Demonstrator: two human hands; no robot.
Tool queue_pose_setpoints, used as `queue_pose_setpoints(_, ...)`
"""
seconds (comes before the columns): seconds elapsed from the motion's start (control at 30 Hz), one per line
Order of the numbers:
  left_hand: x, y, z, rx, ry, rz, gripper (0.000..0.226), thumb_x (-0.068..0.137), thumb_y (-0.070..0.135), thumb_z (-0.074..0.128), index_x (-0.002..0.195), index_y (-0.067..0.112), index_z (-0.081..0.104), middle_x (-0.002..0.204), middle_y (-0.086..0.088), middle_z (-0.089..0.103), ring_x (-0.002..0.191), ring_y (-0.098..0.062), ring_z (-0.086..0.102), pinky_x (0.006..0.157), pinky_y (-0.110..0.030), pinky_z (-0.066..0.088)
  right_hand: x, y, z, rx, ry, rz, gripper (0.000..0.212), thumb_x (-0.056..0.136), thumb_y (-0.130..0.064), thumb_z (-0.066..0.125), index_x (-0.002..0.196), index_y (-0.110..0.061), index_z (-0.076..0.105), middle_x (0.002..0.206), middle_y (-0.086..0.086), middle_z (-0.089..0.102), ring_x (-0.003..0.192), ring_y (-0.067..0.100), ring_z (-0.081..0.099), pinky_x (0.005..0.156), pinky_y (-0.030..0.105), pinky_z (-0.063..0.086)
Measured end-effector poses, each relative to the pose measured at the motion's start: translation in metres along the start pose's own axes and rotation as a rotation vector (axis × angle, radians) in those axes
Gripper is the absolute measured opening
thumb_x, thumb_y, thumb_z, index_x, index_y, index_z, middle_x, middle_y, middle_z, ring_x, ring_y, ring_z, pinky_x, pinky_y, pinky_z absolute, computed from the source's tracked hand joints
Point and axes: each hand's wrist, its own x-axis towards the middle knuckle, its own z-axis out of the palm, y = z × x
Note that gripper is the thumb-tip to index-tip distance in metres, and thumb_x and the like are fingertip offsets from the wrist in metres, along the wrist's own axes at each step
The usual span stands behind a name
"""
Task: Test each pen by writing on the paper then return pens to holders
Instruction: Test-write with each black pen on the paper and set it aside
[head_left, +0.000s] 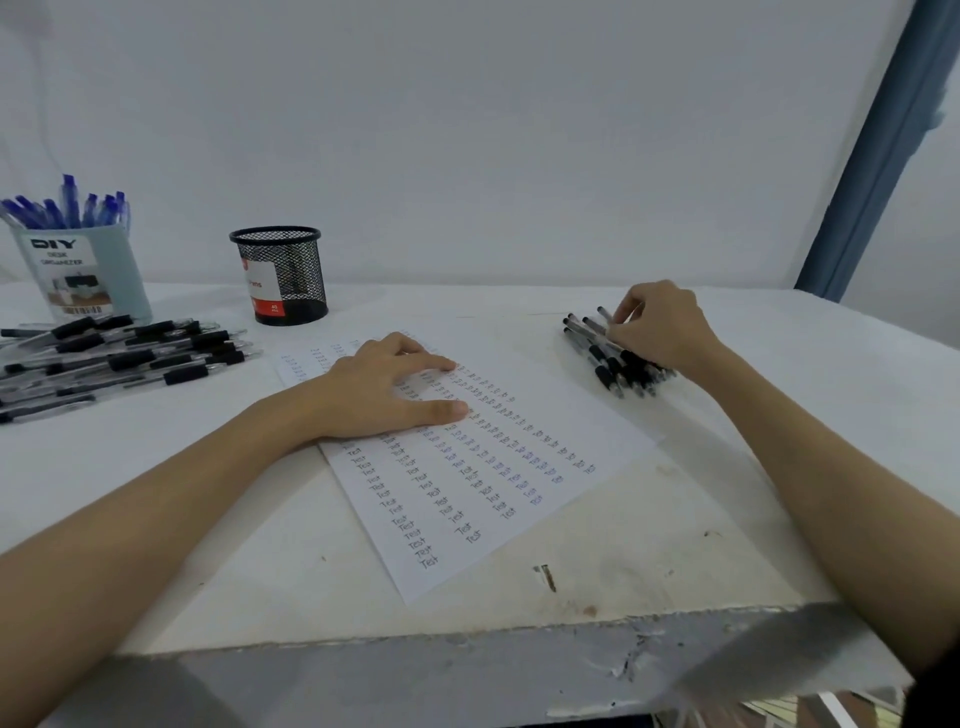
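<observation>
Black pens (615, 358) heaped near the desk's (649, 545) right edge; my right hand (662, 330) pinches 1. Left hand (384, 392) spread flat on paper (488, 499). Risk: a careless pull scatters the heap.

Office desk (649, 551) — pen holders (283, 275), paper (519, 467)

The right hand (660, 327) covers part of the black pen pile (613, 364); which pen its fingertips pinch is indeterminable. The left pen pile (119, 358) is cut by the frame edge. Small label text on the mesh holder (283, 275) is illegible.
</observation>
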Motion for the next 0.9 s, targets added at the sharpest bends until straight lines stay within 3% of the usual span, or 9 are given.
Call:
queue_pose_setpoints(0.1,-0.003,0.0,-0.002,-0.008,-0.003,0.005,0.079,0.05,0.089,0.039,0.122,0.056,0.045,0.131,0.02,0.036,0.128,-0.006,0.03,0.111,-0.037,0.025,-0.003,-0.003,-0.001,0.03,0.03,-0.005,0.009,0.082,-0.008,0.06,0.087,-0.004,0.066,0.071,-0.002,0.054,0.073,0.02,0.051,0.056,0.022,0.038)
queue_pose_setpoints(0.2,-0.014,-0.003,-0.012,-0.02,0.021,0.021,0.067,0.064,0.084,0.05,0.122,0.051,0.047,0.129,0.02,0.038,0.125,-0.004,0.035,0.105,-0.029,0.028,-0.008,-0.019,-0.003,0.079,0.076,-0.04,0.01,0.082,-0.009,0.058,0.085,-0.005,0.066,0.076,0.007,0.062,0.072,0.023,0.056,0.066,0.028,0.046)
queue_pose_setpoints(0.3,-0.037,-0.015,-0.023,-0.004,0.156,0.05,0.042,0.082,0.058,0.058,0.121,0.042,0.052,0.126,0.018,0.046,0.119,-0.003,0.041,0.101,-0.027,0.033,-0.018,-0.058,-0.001,0.104,-0.028,-0.203,0.009,0.085,-0.013,0.058,0.081,-0.008,0.064,0.08,0.007,0.065,0.066,0.022,0.058,0.067,0.031,0.048)
queue_pose_setpoints(0.37,-0.062,-0.029,-0.03,0.027,0.24,0.044,0.032,0.083,0.056,0.057,0.113,0.044,0.054,0.119,0.022,0.051,0.113,0.0,0.045,0.099,-0.028,0.037,-0.027,-0.094,0.007,0.095,-0.138,-0.332,0.012,0.087,-0.016,0.059,0.082,-0.007,0.065,0.082,0.007,0.066,0.061,0.017,0.054,0.062,0.026,0.045)
queue_pose_setpoints(0.53,-0.142,-0.076,-0.054,0.069,0.426,-0.104,0.016,0.09,0.029,0.058,0.105,0.032,0.064,0.108,0.019,0.059,0.102,0.013,0.048,0.08,-0.004,0.035,-0.051,-0.2,0.058,0.102,-0.336,-0.637,0.013,0.086,-0.016,0.058,0.086,-0.008,0.068,0.089,0.007,0.065,0.083,0.022,0.059,0.069,0.027,0.045)
queue_pose_setpoints(0.63,-0.184,-0.103,-0.068,0.079,0.512,-0.219,0.015,0.09,0.019,0.058,0.103,0.025,0.066,0.105,0.014,0.061,0.099,0.006,0.052,0.077,0.001,0.033,-0.067,-0.25,0.101,0.087,-0.411,-0.757,0.021,0.085,-0.01,0.052,0.097,-0.009,0.07,0.101,0.006,0.065,0.093,0.019,0.056,0.083,0.026,0.047)
queue_pose_setpoints(0.73,-0.21,-0.124,-0.075,0.113,0.526,-0.323,0.012,0.09,0.02,0.06,0.098,0.025,0.066,0.104,0.01,0.062,0.098,-0.007,0.056,0.074,-0.001,0.034,-0.082,-0.278,0.139,0.015,-0.432,-0.82,0.034,0.082,-0.007,0.046,0.108,-0.011,0.067,0.113,0.012,0.063,0.103,0.028,0.057,0.089,0.037,0.05)
queue_pose_setpoints(0.9,-0.219,-0.136,-0.075,0.135,0.504,-0.379,0.016,0.093,0.022,0.055,0.105,0.019,0.065,0.108,0.001,0.057,0.101,-0.014,0.053,0.08,-0.018,0.033,-0.102,-0.295,0.175,-0.162,-0.338,-0.96,0.033,0.089,-0.006,0.046,0.118,-0.014,0.059,0.117,0.011,0.053,0.111,0.028,0.045,0.085,0.035,0.039)
